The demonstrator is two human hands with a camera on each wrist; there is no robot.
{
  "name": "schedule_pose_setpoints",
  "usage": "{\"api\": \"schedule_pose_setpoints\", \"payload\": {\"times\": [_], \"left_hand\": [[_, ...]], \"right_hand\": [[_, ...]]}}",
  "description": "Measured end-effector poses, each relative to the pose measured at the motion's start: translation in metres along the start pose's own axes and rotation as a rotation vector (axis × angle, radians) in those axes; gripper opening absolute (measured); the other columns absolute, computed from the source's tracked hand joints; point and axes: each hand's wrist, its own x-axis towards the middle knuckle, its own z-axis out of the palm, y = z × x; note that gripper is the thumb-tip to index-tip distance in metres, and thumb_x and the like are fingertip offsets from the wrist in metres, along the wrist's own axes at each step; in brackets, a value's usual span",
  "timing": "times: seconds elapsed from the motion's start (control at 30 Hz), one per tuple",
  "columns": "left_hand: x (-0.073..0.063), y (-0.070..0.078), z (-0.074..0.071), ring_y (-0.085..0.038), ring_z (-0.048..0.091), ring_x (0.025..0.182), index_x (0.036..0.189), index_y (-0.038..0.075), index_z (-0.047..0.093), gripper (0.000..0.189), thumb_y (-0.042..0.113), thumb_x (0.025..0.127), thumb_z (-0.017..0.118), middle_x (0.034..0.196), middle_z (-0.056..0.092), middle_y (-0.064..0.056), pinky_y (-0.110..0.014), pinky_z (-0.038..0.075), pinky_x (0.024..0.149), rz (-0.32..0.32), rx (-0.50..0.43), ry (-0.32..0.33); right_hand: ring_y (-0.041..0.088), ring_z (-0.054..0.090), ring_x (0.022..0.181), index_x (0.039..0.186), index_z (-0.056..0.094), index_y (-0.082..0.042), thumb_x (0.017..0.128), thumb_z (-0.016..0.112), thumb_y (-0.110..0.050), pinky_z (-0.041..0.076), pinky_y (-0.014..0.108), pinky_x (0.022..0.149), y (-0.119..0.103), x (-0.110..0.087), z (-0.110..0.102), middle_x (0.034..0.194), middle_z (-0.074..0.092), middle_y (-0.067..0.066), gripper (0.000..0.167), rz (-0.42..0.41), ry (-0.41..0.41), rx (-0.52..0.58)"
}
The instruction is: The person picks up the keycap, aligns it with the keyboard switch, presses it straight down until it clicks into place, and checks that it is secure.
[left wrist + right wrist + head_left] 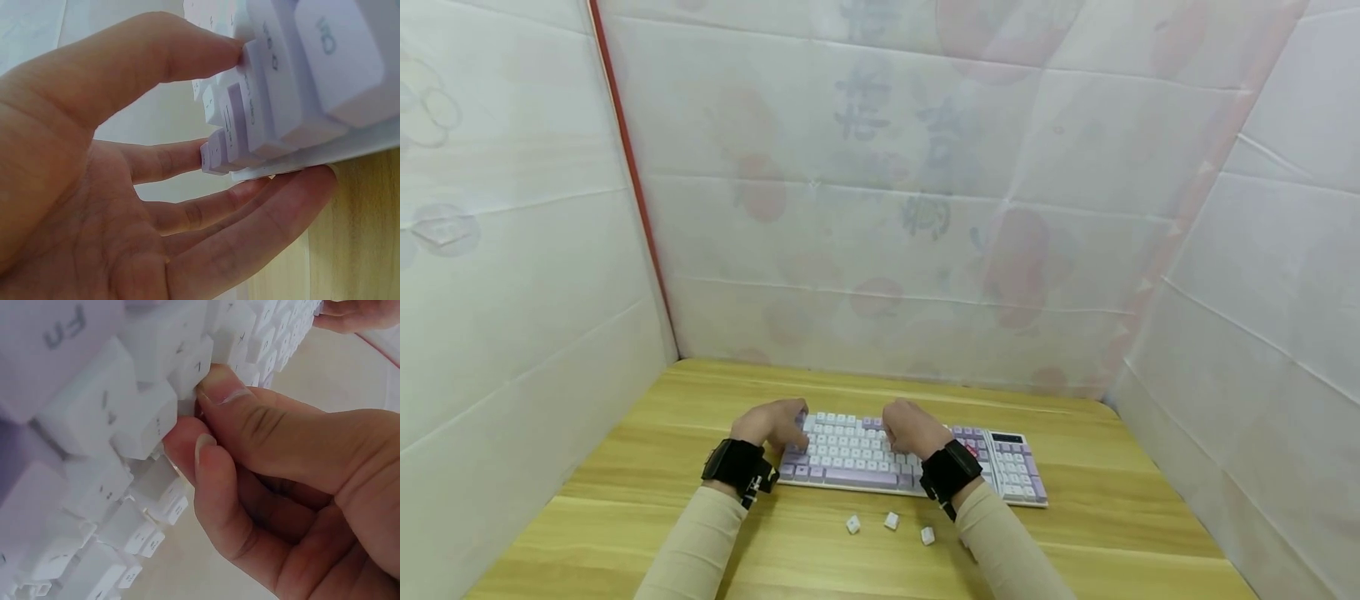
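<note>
A white and lilac keyboard [861, 477] lies on the wooden table. At its left end is my left hand [773, 422]; in the left wrist view the thumb [200, 50] rests on the lilac keys while the fingers [262, 231] lie along the side edge. My right hand [913, 429] is over the middle of the keys. Close up, its thumb [250, 419] and index finger pinch a white keycap [187, 406], mostly covered by the fingertips. Several white keycaps lie loose in front of the keyboard, among them one keycap [853, 524] and another keycap [927, 536].
A further loose keycap [966, 547] is partly hidden by the right forearm. Something small and red [972, 451] shows on the keyboard's right part, near a small dark display [1007, 437]. White sheeting [880, 250] walls the table [647, 517] at the back and sides.
</note>
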Motion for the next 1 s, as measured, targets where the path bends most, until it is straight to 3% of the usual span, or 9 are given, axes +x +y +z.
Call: {"api": "schedule_pose_setpoints", "payload": {"times": [0.1,0.3,0.43,0.73,1.0], "left_hand": [[0.0009,-0.0008,0.0008,-0.018,0.051,0.069,0.123,0.009,0.056,0.047,0.01,0.082,0.077,0.1,0.06,-0.007,-0.029,0.044,0.061,-0.003,-0.005,-0.006],[-0.0009,-0.0011,0.001,-0.019,0.053,0.072,0.124,0.008,0.056,0.047,0.01,0.082,0.077,0.102,0.06,-0.007,-0.029,0.045,0.063,0.002,0.0,0.003],[-0.0018,-0.0015,0.0009,-0.019,0.053,0.072,0.122,0.008,0.056,0.046,0.009,0.081,0.077,0.101,0.06,-0.007,-0.029,0.045,0.062,0.002,-0.004,0.005],[-0.0026,-0.0001,-0.0007,-0.018,0.052,0.068,0.126,0.007,0.055,0.049,0.009,0.081,0.077,0.106,0.06,-0.009,-0.029,0.045,0.062,0.011,0.009,0.011],[0.0002,-0.0005,-0.0002,-0.022,0.06,0.083,0.127,0.006,0.055,0.052,0.011,0.082,0.078,0.114,0.062,-0.01,-0.034,0.054,0.07,0.009,0.021,0.01]], "right_hand": [[0.009,0.02,0.056,0.052,0.036,-0.019,0.084,0.075,0.009,0.024,0.025,0.055,-0.0002,-0.0014,-0.0001,0.051,0.031,-0.007,0.057,0.0,-0.004,0.008],[0.005,0.044,0.054,0.055,0.052,-0.011,0.081,0.083,0.003,0.035,0.022,0.058,-0.0007,-0.0035,-0.0007,0.057,0.055,-0.006,0.043,0.002,0.006,0.016],[0.006,0.052,0.058,0.06,0.062,-0.007,0.08,0.084,0.001,0.04,0.022,0.059,-0.0001,-0.004,-0.0016,0.06,0.058,-0.004,0.03,0.003,0.01,0.028],[0.006,0.045,0.053,0.061,0.066,-0.007,0.081,0.08,0.007,0.036,0.022,0.058,0.003,-0.0023,-0.0035,0.056,0.054,-0.005,0.028,-0.016,0.013,0.048],[0.008,0.023,0.056,0.055,0.043,-0.016,0.082,0.077,0.01,0.032,0.025,0.059,0.0033,-0.0055,-0.0046,0.052,0.027,-0.007,0.051,0.018,-0.004,0.084]]}}
